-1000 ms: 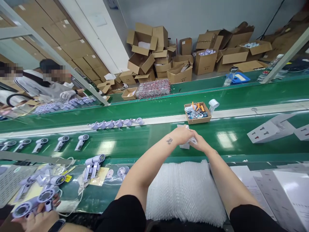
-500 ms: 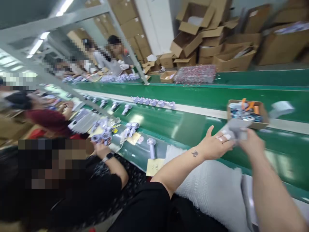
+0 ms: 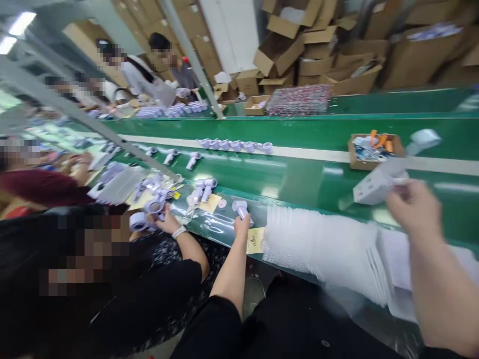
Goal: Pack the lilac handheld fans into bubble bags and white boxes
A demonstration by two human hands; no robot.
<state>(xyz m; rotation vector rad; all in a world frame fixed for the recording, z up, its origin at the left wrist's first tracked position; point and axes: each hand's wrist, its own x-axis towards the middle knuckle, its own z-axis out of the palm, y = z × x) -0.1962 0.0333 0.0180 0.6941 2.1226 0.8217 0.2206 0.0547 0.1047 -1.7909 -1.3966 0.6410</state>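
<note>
My left hand [image 3: 242, 227] is closed on the lower part of a lilac handheld device [image 3: 241, 207] with a round head, at the near edge of the green bench. My right hand [image 3: 415, 202], blurred, grips a white box [image 3: 379, 182] above the green belt, with its small dark marks facing left. Between my hands lies a stack of white bubble-wrap sheets [image 3: 322, 239]. Beside my left hand is a yellow paper [image 3: 255, 241] with handwriting.
An open carton [image 3: 357, 158] of small packets stands behind the white box. Lilac devices [image 3: 235, 146] line the belt. At the left, a person's hand [image 3: 170, 222] holds similar devices. A slanted metal post [image 3: 194, 60] rises beyond. Cartons are piled behind.
My left hand has left my right hand and moved left onto the lilac device, which is now tilted. The white box in my right hand shows more clearly. The view has shifted.
</note>
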